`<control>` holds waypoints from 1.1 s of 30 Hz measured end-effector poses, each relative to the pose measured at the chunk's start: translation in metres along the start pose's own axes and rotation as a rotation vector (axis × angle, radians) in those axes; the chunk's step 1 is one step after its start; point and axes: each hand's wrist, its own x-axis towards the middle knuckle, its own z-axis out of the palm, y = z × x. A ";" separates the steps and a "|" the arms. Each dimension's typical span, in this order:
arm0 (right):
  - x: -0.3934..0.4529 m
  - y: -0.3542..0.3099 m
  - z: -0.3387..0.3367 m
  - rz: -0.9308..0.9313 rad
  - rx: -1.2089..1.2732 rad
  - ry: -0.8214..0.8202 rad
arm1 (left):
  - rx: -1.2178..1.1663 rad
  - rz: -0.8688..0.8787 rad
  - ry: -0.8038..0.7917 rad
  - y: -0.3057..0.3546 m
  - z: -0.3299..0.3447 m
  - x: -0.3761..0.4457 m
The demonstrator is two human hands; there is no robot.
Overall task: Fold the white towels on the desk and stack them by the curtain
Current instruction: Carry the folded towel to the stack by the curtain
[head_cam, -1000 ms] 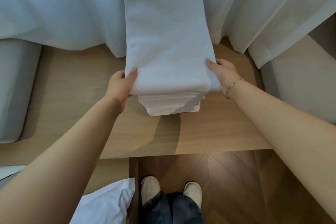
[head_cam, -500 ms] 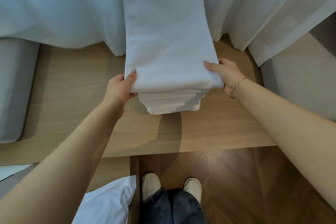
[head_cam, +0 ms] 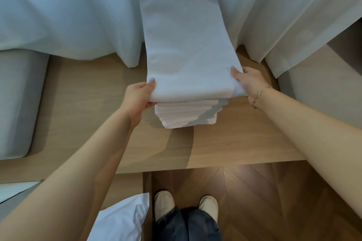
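A long folded white towel (head_cam: 186, 49) lies on top of a stack of folded white towels (head_cam: 186, 114) on the wooden desk (head_cam: 88, 103). Its far end with a small label reaches the white curtain (head_cam: 68, 15). My left hand (head_cam: 138, 98) grips the towel's near left corner, thumb on top and fingers under it. My right hand (head_cam: 247, 82) grips the near right corner the same way. The lower towels show only as layered edges below the top one.
A grey cushion (head_cam: 17, 103) sits at the desk's left end and a grey surface (head_cam: 323, 88) at the right. Below the desk edge are dark wood floor (head_cam: 264, 201), my two feet, and a white pillow (head_cam: 121, 221) at lower left.
The towel and both hands sit lower in the picture than before. My hands hold the same two corners.
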 end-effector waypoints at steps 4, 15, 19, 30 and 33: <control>0.000 0.014 0.006 0.057 -0.011 -0.020 | 0.131 0.020 0.052 -0.012 0.002 0.006; 0.005 0.018 0.017 0.116 0.030 -0.054 | 0.159 -0.019 0.195 -0.025 0.004 0.012; 0.001 0.027 0.008 0.244 0.154 -0.189 | -0.006 -0.158 0.010 -0.023 0.001 0.007; -0.001 0.012 -0.001 0.295 0.213 -0.338 | -0.151 -0.300 -0.245 -0.014 -0.001 -0.004; -0.001 0.016 -0.003 0.325 0.276 -0.332 | -0.112 -0.316 -0.250 -0.016 -0.004 -0.004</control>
